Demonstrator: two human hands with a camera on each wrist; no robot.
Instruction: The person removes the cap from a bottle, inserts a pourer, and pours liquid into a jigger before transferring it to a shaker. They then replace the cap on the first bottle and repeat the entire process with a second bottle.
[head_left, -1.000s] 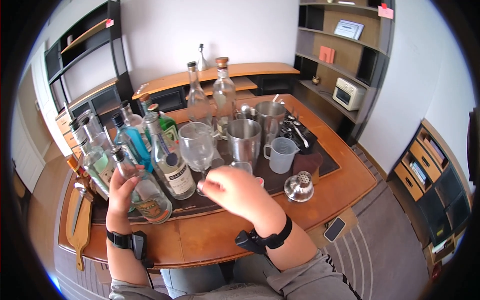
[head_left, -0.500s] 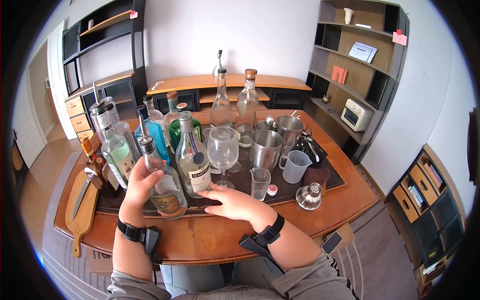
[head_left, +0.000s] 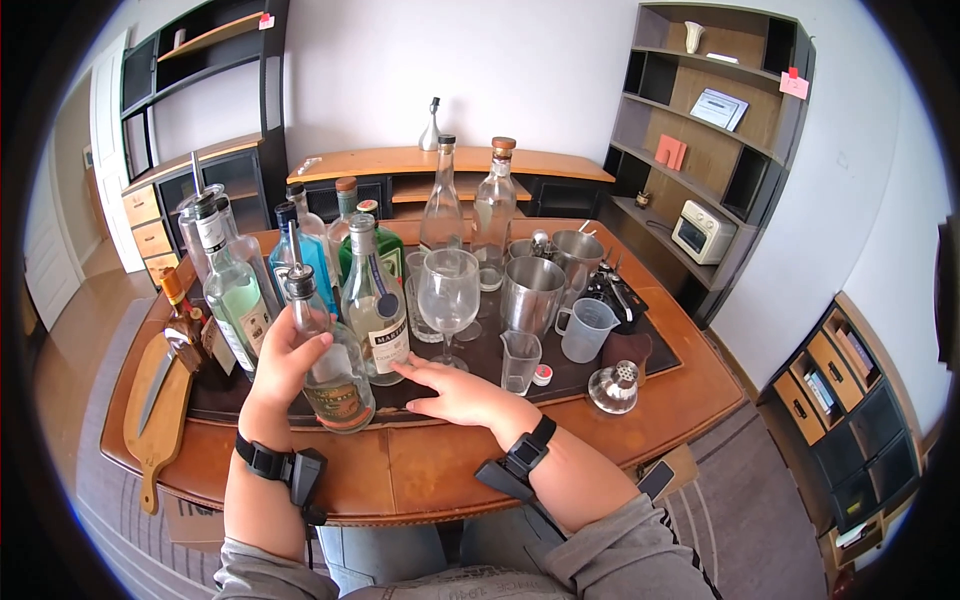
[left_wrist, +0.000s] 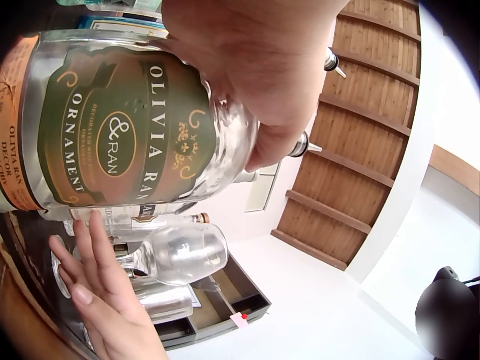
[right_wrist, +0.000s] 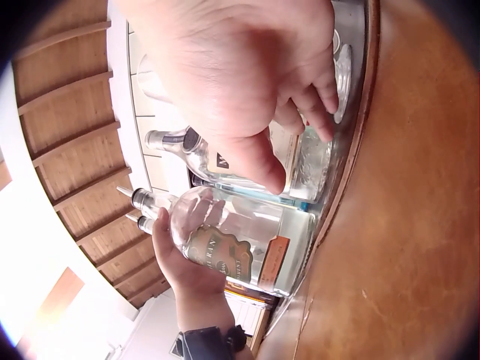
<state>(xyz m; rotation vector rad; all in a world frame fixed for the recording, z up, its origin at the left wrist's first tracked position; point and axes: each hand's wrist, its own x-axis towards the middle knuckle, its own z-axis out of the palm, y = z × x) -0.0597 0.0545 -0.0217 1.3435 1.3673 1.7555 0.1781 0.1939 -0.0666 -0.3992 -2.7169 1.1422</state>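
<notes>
My left hand (head_left: pixel 285 365) grips a clear glass bottle (head_left: pixel 338 385) round its shoulder. This bottle has a metal pourer on top and a green-brown label reading "Olivia Ran" in the left wrist view. Just right of it stands a taller clear bottle (head_left: pixel 380 345) with a white label and a dark round tag on its neck. My right hand (head_left: pixel 460 393) reaches in from the right with extended fingers (left_wrist: pixel 101 251), their tips at this second bottle's lower side. A stemmed glass goblet (head_left: pixel 448 290) stands upright beyond the right hand.
Several bottles crowd the left, including a blue one (head_left: pixel 290 255) and a green one (head_left: pixel 388 250). A knife (head_left: pixel 158 390) lies on a cutting board (head_left: pixel 150 450). To the right are metal shaker cups (head_left: pixel 532 295), a small pitcher (head_left: pixel 520 360), a plastic measuring jug (head_left: pixel 588 330) and a strainer top (head_left: pixel 613 388).
The right hand has moved from near the goblet's foot to the white-labelled bottle. That bottle now stands slightly farther left from the goblet. The left hand keeps its grip; the head view has shifted.
</notes>
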